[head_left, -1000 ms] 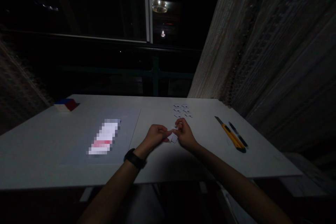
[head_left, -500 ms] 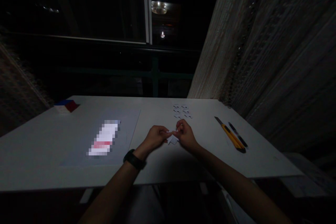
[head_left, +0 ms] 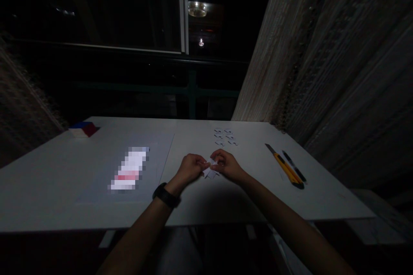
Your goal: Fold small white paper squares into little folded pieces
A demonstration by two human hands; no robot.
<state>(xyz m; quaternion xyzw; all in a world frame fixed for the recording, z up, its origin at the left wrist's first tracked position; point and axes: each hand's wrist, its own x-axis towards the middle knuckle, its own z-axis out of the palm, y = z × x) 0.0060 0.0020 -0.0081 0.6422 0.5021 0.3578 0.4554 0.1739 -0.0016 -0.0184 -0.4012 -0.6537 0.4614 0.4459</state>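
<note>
A small folded piece of white paper (head_left: 211, 174) is held between both hands above the near middle of the table. My left hand (head_left: 192, 167), with a dark watch (head_left: 166, 195) on its wrist, pinches the paper's left side between thumb and fingers. On the opposite side my right hand (head_left: 228, 166) grips it, thumb low and index finger bent over the top. Part of the paper is covered by the fingers. Beyond the hands lie several small paper pieces with dark marks (head_left: 225, 136), set out in two columns.
To the right, a yellow utility knife (head_left: 285, 167) with its blade out lies beside a dark pen (head_left: 294, 166). A blurred-out bright screen (head_left: 129, 168) rests on a large pale sheet (head_left: 93, 189) at left. A coloured cube (head_left: 83, 129) sits at the table's (head_left: 193, 129) far left.
The paper has turned between my fingers and more of its upper part shows. My right fingers have shifted slightly left and lower. The camera view has moved a little.
</note>
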